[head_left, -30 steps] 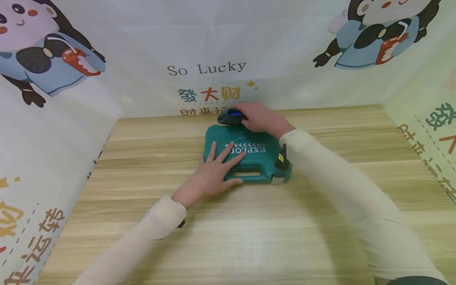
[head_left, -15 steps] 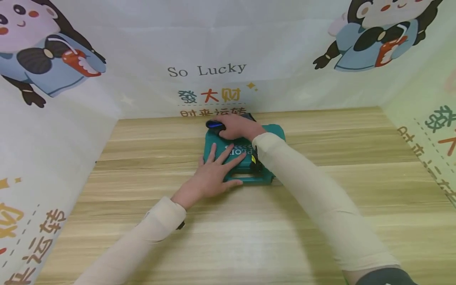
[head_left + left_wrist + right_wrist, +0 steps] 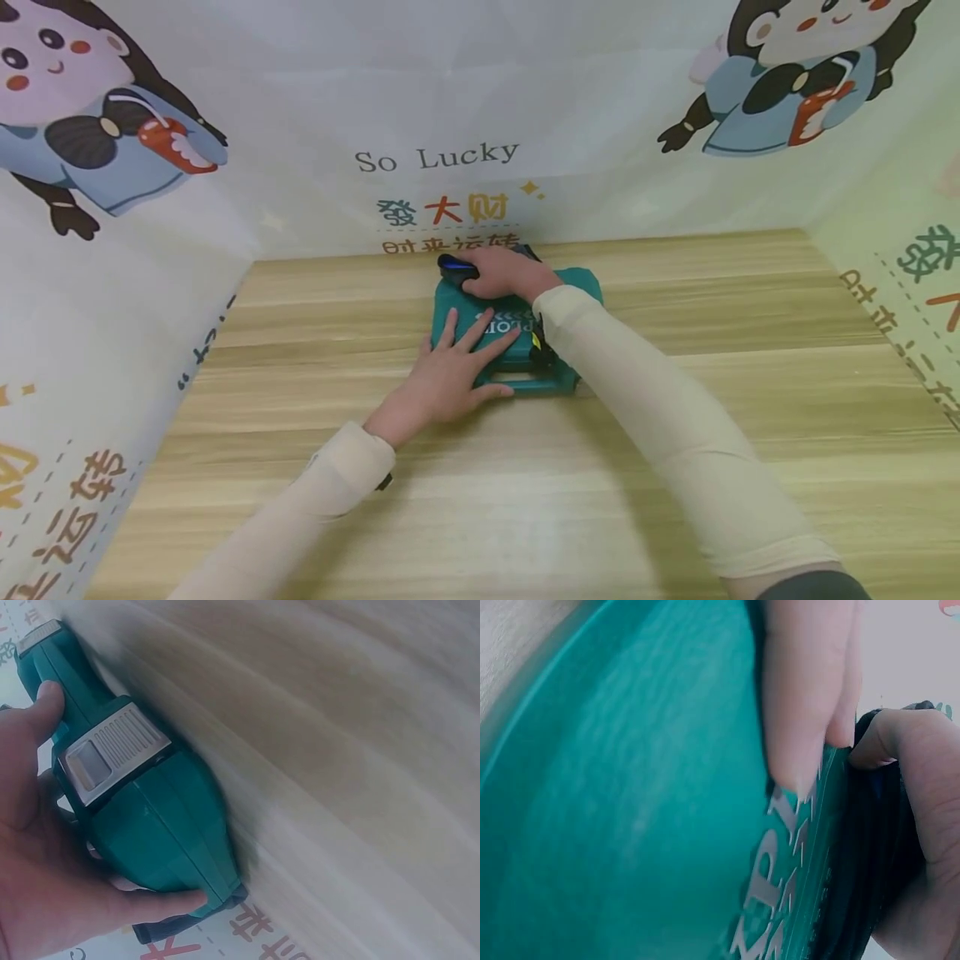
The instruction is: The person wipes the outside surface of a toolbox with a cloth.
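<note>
1. Teal case [image 3: 517,357] lies on the wood-grain tabletop [image 3: 750,350], near the printed backdrop [image 3: 600,125].
2. Your left hand [image 3: 446,375] rests on its top, fingers spread, thumb at the handle [image 3: 75,690] beside a metal latch [image 3: 116,754].
3. Your right hand [image 3: 504,271] grips a dark, blue-striped object [image 3: 456,269] above the case's far part; whether the two touch, I cannot tell.

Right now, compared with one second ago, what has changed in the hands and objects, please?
The right hand has moved left at the far side of the green case, with the dark object it holds. The left hand stays spread on the case, which has not visibly moved.
</note>
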{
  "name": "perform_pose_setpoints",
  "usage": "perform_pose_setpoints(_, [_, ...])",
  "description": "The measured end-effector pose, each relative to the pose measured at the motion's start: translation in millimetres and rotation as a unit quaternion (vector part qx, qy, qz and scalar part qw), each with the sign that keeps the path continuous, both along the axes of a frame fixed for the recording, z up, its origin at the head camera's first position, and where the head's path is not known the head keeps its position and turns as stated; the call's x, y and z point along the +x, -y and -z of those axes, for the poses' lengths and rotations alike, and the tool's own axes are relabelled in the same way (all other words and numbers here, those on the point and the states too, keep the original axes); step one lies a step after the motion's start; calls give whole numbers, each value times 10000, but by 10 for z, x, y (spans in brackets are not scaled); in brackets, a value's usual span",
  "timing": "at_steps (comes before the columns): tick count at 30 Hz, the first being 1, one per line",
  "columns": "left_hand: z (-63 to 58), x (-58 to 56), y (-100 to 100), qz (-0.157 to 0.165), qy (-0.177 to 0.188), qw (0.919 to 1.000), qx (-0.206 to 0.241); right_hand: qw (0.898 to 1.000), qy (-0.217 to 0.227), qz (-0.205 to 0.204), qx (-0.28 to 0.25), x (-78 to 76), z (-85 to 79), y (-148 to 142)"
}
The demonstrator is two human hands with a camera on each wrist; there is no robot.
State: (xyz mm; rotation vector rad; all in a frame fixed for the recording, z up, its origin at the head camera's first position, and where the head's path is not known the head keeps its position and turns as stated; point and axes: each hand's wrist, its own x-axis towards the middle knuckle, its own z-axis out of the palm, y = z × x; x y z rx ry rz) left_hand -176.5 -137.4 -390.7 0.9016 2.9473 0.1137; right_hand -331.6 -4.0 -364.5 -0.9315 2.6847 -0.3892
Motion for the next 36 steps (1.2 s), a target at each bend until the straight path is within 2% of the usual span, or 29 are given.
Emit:
perform_pose_setpoints(11, [2, -8, -38, -71, 26, 9999, -152, 9999, 59, 52, 76, 22, -18, -63])
perform_pose_setpoints(18, [-12, -13, -57, -108, 9, 9997, -231, 9996, 124, 45, 236, -18, -27, -162])
perform_pose_setpoints(36, [-29, -2, -48, -149, 32, 9998, -152, 9991, 250, 48, 350, -66, -49, -399])
